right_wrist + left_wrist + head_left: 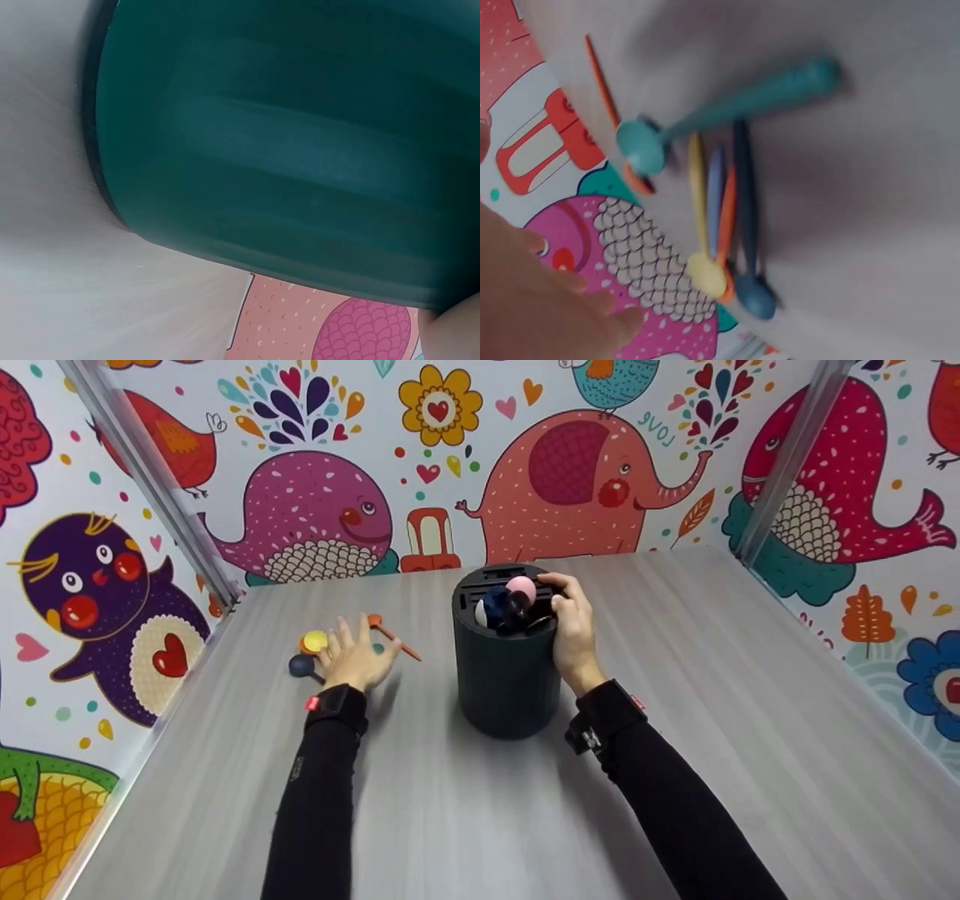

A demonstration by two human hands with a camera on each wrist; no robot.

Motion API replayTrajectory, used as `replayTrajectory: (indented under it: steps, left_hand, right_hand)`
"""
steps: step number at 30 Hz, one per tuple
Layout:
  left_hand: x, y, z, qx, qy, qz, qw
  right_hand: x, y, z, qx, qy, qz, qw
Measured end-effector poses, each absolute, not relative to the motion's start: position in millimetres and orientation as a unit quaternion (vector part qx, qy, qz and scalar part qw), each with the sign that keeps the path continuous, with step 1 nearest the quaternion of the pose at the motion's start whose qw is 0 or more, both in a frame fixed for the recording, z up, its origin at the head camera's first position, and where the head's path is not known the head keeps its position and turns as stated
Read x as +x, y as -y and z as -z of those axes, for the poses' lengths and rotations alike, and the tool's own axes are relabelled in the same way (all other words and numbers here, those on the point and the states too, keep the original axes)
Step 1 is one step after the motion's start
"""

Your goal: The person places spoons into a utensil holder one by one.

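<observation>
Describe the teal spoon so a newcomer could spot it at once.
On the grey table, left of the dark holder, spoons lie under the left hand. The teal spoon lies crosswise above the bundled yellow spoon and blue spoon.

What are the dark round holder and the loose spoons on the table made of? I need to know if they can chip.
The holder looks like matte moulded plastic: even dark teal with a soft sheen, though coated metal is possible. The spoons seem to be plastic or silicone, in solid bright colours without metallic glint. The table shows a grey wood-grain laminate look.
</observation>
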State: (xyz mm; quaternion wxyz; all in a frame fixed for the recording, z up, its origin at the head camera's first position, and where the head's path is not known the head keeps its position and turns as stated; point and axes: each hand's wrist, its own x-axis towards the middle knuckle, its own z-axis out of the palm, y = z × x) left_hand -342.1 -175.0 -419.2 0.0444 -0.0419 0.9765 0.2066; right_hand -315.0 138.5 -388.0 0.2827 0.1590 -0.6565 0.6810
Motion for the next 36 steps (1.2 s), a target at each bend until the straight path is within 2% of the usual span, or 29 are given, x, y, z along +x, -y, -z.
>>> replayTrajectory:
  steps: [7, 12, 23, 29, 36]
  left_hand:
    - [-347.5, 159.9, 439.1, -0.042, -0.978, -0.181, 0.095]
    - [-347.2, 155.0, 443.9, -0.049, -0.978, -0.170, 0.107]
    - [-362.5, 154.9, 448.9, -0.054, -0.977, -0.191, 0.083]
    - [-366.5, 164.1, 449.9, -0.076, -0.980, -0.174, 0.065]
    - [-367.8, 164.1, 452.4, -0.052, -0.984, -0.169, 0.035]
  right_hand:
    - [-315.3, -139.9, 388.5, 0.159, 0.647, -0.693, 0.274]
    - [-315.4, -137.2, 389.0, 0.163, 0.642, -0.696, 0.279]
    - [-315.9, -141.6, 390.8, 0.159, 0.647, -0.687, 0.289]
    - [-317.7, -138.3, 389.7, 0.168, 0.658, -0.683, 0.270]
    - [-316.8, -138.8, 390.7, 0.163, 0.650, -0.688, 0.280]
